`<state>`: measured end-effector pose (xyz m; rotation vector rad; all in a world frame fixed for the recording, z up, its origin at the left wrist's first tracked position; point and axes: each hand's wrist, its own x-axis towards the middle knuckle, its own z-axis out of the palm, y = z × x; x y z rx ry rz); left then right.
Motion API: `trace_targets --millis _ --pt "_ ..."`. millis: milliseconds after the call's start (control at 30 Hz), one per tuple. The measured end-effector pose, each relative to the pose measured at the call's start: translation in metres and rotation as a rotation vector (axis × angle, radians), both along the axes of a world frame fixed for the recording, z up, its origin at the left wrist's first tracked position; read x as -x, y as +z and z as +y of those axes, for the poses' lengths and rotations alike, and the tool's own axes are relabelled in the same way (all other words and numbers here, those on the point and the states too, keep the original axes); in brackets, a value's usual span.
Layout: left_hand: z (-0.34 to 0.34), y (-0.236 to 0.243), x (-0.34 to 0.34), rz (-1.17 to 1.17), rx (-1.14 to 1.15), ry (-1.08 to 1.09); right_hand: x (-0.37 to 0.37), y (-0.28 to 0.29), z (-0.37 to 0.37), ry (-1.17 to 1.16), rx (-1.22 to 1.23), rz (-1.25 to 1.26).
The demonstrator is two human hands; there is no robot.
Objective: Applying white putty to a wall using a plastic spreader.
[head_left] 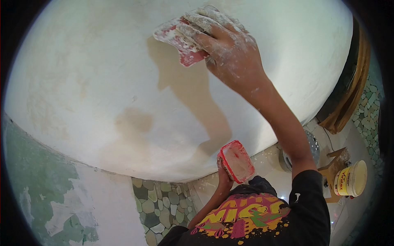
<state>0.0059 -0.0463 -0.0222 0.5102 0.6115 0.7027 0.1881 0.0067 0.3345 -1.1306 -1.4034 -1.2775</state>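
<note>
My right hand (223, 45), coated in white paste, is raised in front of the wall and grips a red putty spreader (193, 57) smeared with the same white paste. The spreader is at or very close to the white wall (102, 74); whether its edge touches cannot be told. Lower down, close to my body, my left hand (223, 174) is wrapped round the side of a small red rectangular tub (240, 163). Pale putty shows inside the tub and along its rim. Part of the left fingers is hidden behind it.
At right, a white-and-yellow bucket (351, 180) stands by a wooden stool (330, 174). A grey speckled pail (312, 147) is partly behind my right arm. Wooden boards (349, 94) lean at the far right. Pebble-patterned tiles (160, 203) and a patchy green-and-white wall (49, 192) lie at lower left.
</note>
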Motion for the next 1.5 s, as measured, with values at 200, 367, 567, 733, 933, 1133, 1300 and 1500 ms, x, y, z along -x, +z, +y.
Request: trace_targets --millis 200,367,567,733,933,1133,1300,1500 --pt "0.008 -0.02 0.004 -0.045 0.04 0.022 -0.037 -0.032 -0.014 0.063 0.314 -0.007" --pt "0.006 -0.02 0.004 -0.106 0.016 -0.056 -0.039 -0.008 -0.025 0.09 0.195 -0.095" --pt "0.008 -0.03 0.003 -0.097 0.031 -0.043 -0.041 -0.024 -0.011 0.098 0.357 -0.036" --pt "0.008 -0.034 0.005 -0.114 -0.009 -0.051 -0.045 -0.008 -0.019 0.172 0.263 -0.031" --pt "0.006 -0.027 0.005 -0.104 -0.016 -0.02 -0.054 -0.015 -0.01 0.179 0.428 -0.048" --pt "0.008 -0.023 -0.001 -0.088 -0.026 -0.022 -0.035 0.007 -0.021 0.101 0.323 -0.047" --pt "0.008 -0.019 -0.001 -0.047 -0.056 -0.012 -0.034 -0.008 -0.003 0.165 0.204 -0.123" --pt "0.012 -0.019 -0.002 -0.059 0.014 -0.001 -0.024 -0.007 -0.017 0.104 0.326 -0.065"
